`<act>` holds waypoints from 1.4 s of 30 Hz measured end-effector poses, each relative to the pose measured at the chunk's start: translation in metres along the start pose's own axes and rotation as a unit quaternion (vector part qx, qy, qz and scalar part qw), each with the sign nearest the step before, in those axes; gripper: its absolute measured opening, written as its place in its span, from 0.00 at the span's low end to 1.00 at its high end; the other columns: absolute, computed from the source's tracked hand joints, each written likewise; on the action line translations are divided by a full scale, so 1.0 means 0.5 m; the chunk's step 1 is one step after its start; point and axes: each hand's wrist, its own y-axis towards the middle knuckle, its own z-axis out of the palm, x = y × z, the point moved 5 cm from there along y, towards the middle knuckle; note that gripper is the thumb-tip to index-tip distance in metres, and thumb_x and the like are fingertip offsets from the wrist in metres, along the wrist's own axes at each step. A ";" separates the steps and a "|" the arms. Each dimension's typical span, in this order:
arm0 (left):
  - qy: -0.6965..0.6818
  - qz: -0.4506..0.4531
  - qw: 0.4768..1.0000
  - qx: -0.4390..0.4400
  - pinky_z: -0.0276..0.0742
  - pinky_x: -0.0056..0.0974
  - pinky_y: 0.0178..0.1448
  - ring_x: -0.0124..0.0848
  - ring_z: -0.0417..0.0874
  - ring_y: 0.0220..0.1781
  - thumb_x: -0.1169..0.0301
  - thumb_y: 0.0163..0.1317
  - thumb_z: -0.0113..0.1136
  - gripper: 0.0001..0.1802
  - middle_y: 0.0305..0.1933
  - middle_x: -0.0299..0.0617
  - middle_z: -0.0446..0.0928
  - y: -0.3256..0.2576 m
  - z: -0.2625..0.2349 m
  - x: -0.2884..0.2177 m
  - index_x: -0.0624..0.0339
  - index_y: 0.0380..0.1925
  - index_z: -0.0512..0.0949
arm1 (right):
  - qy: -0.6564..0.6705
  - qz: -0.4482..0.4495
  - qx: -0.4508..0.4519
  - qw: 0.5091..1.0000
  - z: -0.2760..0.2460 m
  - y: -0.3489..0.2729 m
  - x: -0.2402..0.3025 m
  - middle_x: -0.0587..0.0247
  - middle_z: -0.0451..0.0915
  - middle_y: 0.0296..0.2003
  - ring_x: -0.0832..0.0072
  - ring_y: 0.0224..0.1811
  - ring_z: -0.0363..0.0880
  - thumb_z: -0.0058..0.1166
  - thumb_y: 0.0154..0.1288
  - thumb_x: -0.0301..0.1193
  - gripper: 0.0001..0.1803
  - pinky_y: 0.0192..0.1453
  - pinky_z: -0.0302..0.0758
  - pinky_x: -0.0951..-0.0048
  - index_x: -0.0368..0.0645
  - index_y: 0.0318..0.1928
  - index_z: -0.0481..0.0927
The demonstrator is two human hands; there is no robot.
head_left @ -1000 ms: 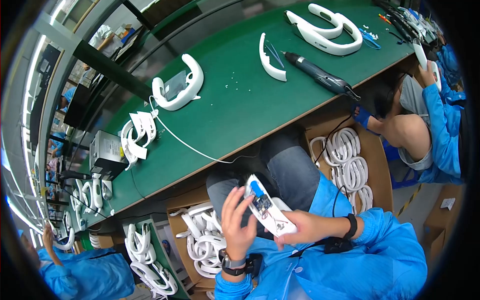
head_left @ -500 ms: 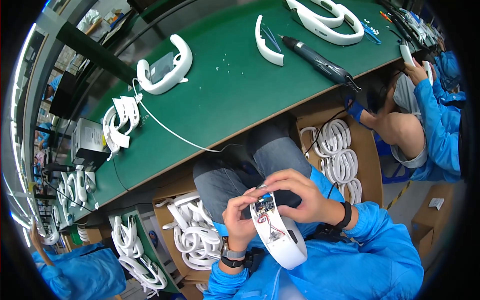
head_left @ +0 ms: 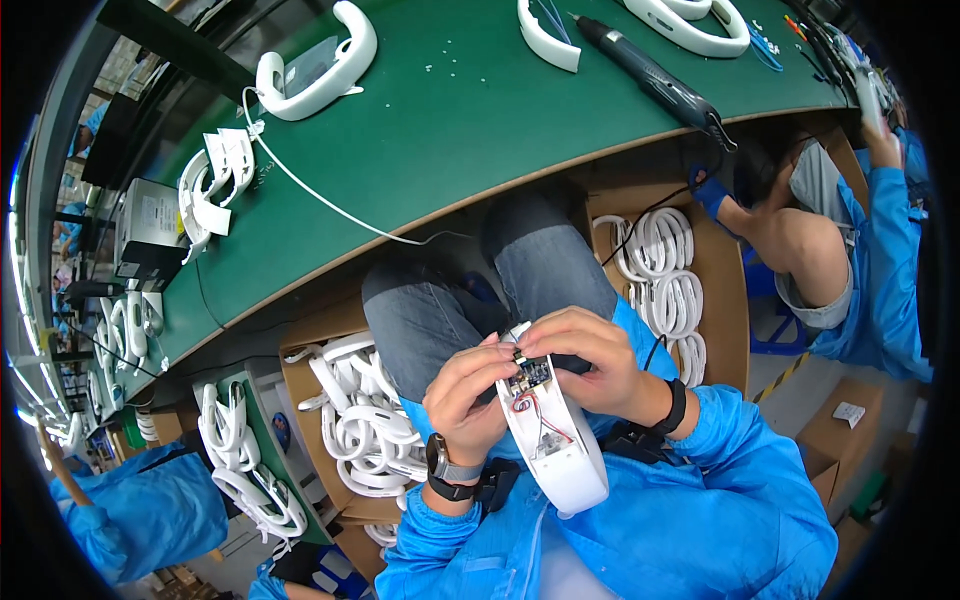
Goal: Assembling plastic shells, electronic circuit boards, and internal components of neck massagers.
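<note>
The green desk (head_left: 470, 130) fills the upper part of the view, and its front edge bends above the knees of the person, who sits in a blue jacket and grey trousers. Under the desk stand two cardboard boxes full of white curved shells, one box (head_left: 345, 420) at the person's left and one box (head_left: 690, 290) at the right. On the desk lie a white curved housing (head_left: 320, 70) with a thin white cable going out of it, and further right a black electric screwdriver (head_left: 655, 70). In the lap, close to the body, is the white curved part (head_left: 555, 440) (it is open, with a small circuit board (head_left: 530, 372) and thin red wires visible inside). The left hand (head_left: 468, 395) is closed around the left side of this part, with the fingertips next to the board. The right hand (head_left: 590, 360) grips its upper end from the right, the fingers bent over the top. A dark watch sits on each wrist. Another person in blue sits at the far right
</note>
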 end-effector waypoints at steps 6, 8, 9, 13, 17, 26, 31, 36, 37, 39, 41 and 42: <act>0.085 0.040 0.995 0.024 0.86 0.41 0.49 0.39 0.88 0.39 0.80 0.45 0.72 0.11 0.34 0.46 0.84 0.004 0.001 -0.008 0.64 0.31 0.83 | -0.073 -0.034 -0.014 0.997 -0.010 0.005 0.019 0.60 0.84 0.40 0.63 0.42 0.83 0.69 0.46 0.29 0.19 0.45 0.80 0.68 0.40 0.42 0.84; 0.089 0.048 0.994 0.031 0.85 0.41 0.48 0.39 0.88 0.38 0.79 0.45 0.72 0.11 0.34 0.46 0.84 0.008 0.005 -0.014 0.64 0.30 0.83 | -0.084 -0.044 -0.020 0.995 -0.016 0.004 0.023 0.61 0.84 0.40 0.63 0.42 0.83 0.70 0.46 0.29 0.19 0.45 0.80 0.68 0.40 0.42 0.84; 0.092 0.055 0.994 0.035 0.85 0.40 0.46 0.39 0.88 0.38 0.79 0.44 0.72 0.10 0.33 0.46 0.84 0.010 0.007 -0.017 0.64 0.30 0.83 | -0.089 -0.049 -0.015 0.995 -0.017 0.002 0.023 0.61 0.84 0.40 0.64 0.42 0.82 0.70 0.45 0.29 0.19 0.45 0.80 0.68 0.40 0.42 0.84; 0.103 0.059 0.992 0.049 0.85 0.40 0.45 0.40 0.88 0.37 0.79 0.44 0.72 0.10 0.32 0.46 0.84 0.011 0.008 -0.020 0.64 0.29 0.82 | -0.082 -0.049 -0.006 0.995 -0.018 -0.003 0.023 0.61 0.83 0.40 0.63 0.43 0.82 0.70 0.46 0.29 0.20 0.46 0.80 0.67 0.40 0.43 0.84; 0.095 0.052 0.993 0.047 0.85 0.40 0.45 0.40 0.88 0.37 0.79 0.44 0.72 0.10 0.32 0.47 0.84 0.007 0.010 -0.021 0.64 0.28 0.83 | -0.056 -0.037 -0.007 0.998 -0.022 -0.009 0.019 0.60 0.83 0.41 0.61 0.45 0.82 0.70 0.46 0.29 0.20 0.49 0.80 0.66 0.40 0.44 0.84; 0.085 0.056 0.994 0.046 0.85 0.40 0.45 0.40 0.88 0.37 0.80 0.45 0.71 0.09 0.33 0.47 0.84 0.005 0.007 -0.016 0.66 0.29 0.83 | 0.017 0.001 -0.003 1.000 -0.013 -0.015 -0.005 0.55 0.83 0.43 0.59 0.48 0.83 0.70 0.48 0.29 0.20 0.51 0.80 0.64 0.39 0.44 0.83; 0.097 0.074 0.991 0.058 0.85 0.38 0.43 0.40 0.88 0.37 0.81 0.44 0.70 0.10 0.32 0.47 0.84 0.011 0.008 -0.020 0.65 0.29 0.83 | -0.016 -0.025 -0.005 1.000 -0.022 -0.010 0.002 0.57 0.84 0.41 0.62 0.44 0.85 0.69 0.50 0.28 0.17 0.46 0.82 0.67 0.38 0.42 0.84; 0.109 0.091 0.987 0.072 0.84 0.37 0.41 0.40 0.88 0.36 0.81 0.43 0.70 0.11 0.32 0.47 0.84 0.015 0.007 -0.019 0.64 0.29 0.83 | -0.018 -0.032 0.006 0.999 -0.025 0.000 0.002 0.57 0.84 0.40 0.63 0.43 0.85 0.69 0.49 0.28 0.18 0.46 0.82 0.67 0.38 0.42 0.84; 0.107 0.086 0.988 0.072 0.84 0.37 0.41 0.40 0.88 0.36 0.81 0.43 0.70 0.11 0.32 0.47 0.84 0.014 0.006 -0.018 0.64 0.29 0.83 | -0.010 -0.029 0.014 0.999 -0.024 0.000 0.002 0.57 0.84 0.41 0.63 0.43 0.85 0.69 0.49 0.28 0.18 0.46 0.82 0.67 0.38 0.43 0.84; 0.104 0.083 0.989 0.071 0.84 0.37 0.42 0.40 0.88 0.36 0.81 0.43 0.71 0.10 0.32 0.47 0.84 0.014 0.004 -0.018 0.64 0.29 0.83 | -0.003 -0.033 0.016 0.999 -0.023 0.000 -0.002 0.56 0.84 0.41 0.62 0.43 0.85 0.69 0.49 0.28 0.18 0.46 0.82 0.67 0.38 0.43 0.84; 0.099 0.076 0.990 0.062 0.84 0.37 0.43 0.40 0.88 0.37 0.80 0.43 0.72 0.11 0.33 0.47 0.84 0.015 0.000 -0.018 0.64 0.30 0.83 | 0.004 -0.037 0.019 0.999 -0.022 0.000 0.001 0.56 0.84 0.42 0.62 0.43 0.85 0.69 0.49 0.27 0.19 0.46 0.82 0.68 0.38 0.44 0.84; 0.099 0.077 0.990 0.061 0.84 0.37 0.43 0.40 0.88 0.37 0.80 0.43 0.72 0.11 0.33 0.47 0.84 0.016 -0.001 -0.018 0.64 0.30 0.83 | 0.015 -0.012 0.018 1.000 -0.022 0.002 0.002 0.55 0.84 0.42 0.61 0.43 0.85 0.69 0.50 0.27 0.19 0.46 0.82 0.68 0.38 0.45 0.84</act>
